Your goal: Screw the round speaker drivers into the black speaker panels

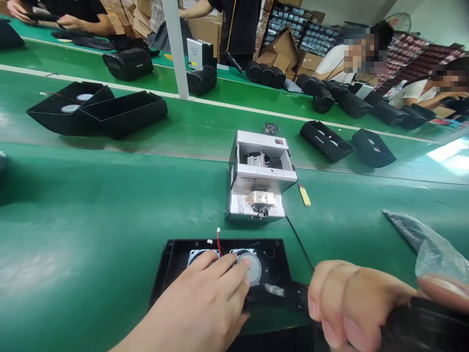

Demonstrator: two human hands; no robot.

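Observation:
In front of me lies an open black speaker housing (271, 244) with two round speaker drivers (255, 270) in it. A thin red wire with a white plug (218, 231) rises between the drivers. My left hand (208, 293) reaches over the housing, its fingers stretched out and resting on the drivers; its thumb is mostly hidden. My right hand (351, 303) is wrapped round a black electric screwdriver (293, 296), held nearly level. The tool's front end points left toward the right-hand driver, and its tip is hidden near my left hand.
A silver-grey screw feeder (260, 176) stands just beyond the housing, a yellow-handled cutter (304, 194) beside it. A clear plastic bag (439, 259) lies at right. Black housings (124, 112) sit on the green belt behind a white post (176, 49). Several people work across the line.

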